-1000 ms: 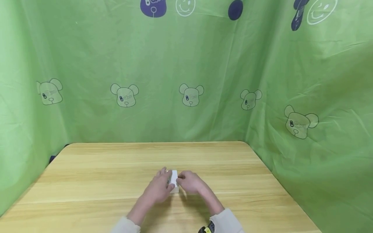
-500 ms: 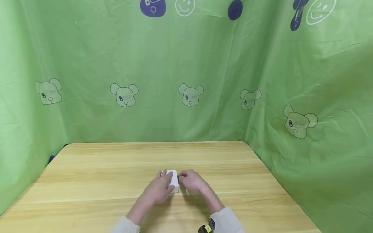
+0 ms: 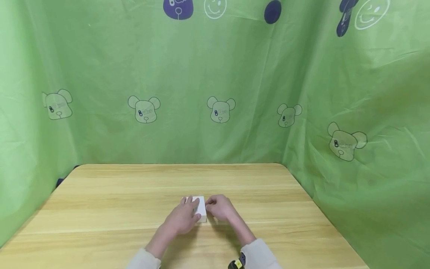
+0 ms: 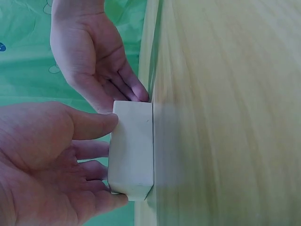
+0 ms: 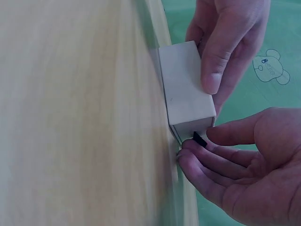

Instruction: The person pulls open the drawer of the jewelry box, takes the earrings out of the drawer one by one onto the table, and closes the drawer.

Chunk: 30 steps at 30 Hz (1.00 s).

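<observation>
A small white box [image 3: 202,210] lies on the wooden table, with some dark print on its top partly covered by fingers. My left hand [image 3: 183,216] holds it from above. Its thumb presses the near edge and the other fingers spread over the top, as the left wrist view shows with the box's plain side [image 4: 134,141]. At the box's right end, my right hand [image 3: 220,207] pinches a short black tab [image 5: 200,139] between thumb and fingers. That tab sticks out of the end face; whatever it joins inside is hidden.
The light wooden table [image 3: 117,201] extends around both hands. Green curtains [image 3: 181,138] with printed bear heads hang behind it and along both sides. A black and yellow band [image 3: 237,262] shows by the right sleeve.
Over the last second, my left fingers have settled across the box, and more of its far edge shows. My right hand has shifted very slightly away from me, staying at the box's right end.
</observation>
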Motion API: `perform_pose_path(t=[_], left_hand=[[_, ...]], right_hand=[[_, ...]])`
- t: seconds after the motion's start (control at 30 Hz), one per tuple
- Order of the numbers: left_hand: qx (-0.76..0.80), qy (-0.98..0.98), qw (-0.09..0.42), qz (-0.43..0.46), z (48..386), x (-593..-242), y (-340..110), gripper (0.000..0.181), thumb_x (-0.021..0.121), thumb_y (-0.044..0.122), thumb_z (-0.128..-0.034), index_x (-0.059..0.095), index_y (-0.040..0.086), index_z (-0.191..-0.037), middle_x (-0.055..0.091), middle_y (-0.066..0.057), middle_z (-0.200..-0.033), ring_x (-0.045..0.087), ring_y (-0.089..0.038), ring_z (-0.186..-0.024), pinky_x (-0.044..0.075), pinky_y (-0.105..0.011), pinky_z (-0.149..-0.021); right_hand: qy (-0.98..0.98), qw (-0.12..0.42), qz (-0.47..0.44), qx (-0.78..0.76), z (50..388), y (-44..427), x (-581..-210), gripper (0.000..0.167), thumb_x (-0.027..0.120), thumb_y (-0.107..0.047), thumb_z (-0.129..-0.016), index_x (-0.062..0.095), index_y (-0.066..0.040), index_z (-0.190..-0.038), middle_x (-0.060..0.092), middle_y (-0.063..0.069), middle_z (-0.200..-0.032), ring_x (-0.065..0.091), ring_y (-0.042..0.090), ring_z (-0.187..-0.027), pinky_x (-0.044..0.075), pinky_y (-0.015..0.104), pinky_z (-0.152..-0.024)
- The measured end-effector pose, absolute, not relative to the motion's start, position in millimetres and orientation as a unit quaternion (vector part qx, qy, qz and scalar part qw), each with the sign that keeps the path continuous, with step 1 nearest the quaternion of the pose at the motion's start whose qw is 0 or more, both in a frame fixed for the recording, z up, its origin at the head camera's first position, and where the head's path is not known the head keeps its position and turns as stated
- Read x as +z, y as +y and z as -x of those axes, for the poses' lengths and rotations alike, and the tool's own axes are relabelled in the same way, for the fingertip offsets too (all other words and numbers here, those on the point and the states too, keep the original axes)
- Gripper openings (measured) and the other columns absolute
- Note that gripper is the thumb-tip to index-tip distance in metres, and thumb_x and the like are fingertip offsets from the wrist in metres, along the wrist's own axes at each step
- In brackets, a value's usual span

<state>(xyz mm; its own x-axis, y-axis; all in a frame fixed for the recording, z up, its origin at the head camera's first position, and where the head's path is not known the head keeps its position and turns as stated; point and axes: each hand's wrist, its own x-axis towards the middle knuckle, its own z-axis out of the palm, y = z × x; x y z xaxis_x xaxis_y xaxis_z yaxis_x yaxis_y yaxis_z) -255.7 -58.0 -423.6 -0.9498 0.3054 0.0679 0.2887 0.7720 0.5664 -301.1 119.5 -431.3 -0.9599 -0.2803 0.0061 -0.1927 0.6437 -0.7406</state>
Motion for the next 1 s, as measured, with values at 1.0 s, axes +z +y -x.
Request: perform_pose_path(t=[1.0], left_hand=[[0.309,0.937,0.011,-0.161,255.6,-424.2,-59.5,0.055,0.064,0.02,-0.0992,0.049,-0.003,-0.147,0.036,-0.034,-0.155,0.03,-0.053,-0.147,0.028,-0.065,-0.12]], right_hand=[[0.896,0.01,0.085,-0.436,305.9,116.8,-439.4,0.008,0.07,0.002,-0.082,0.075,-0.003,-0.085,0.074,0.008,-0.075,0.069,0.017,-0.064,0.055,0.025,-0.056]])
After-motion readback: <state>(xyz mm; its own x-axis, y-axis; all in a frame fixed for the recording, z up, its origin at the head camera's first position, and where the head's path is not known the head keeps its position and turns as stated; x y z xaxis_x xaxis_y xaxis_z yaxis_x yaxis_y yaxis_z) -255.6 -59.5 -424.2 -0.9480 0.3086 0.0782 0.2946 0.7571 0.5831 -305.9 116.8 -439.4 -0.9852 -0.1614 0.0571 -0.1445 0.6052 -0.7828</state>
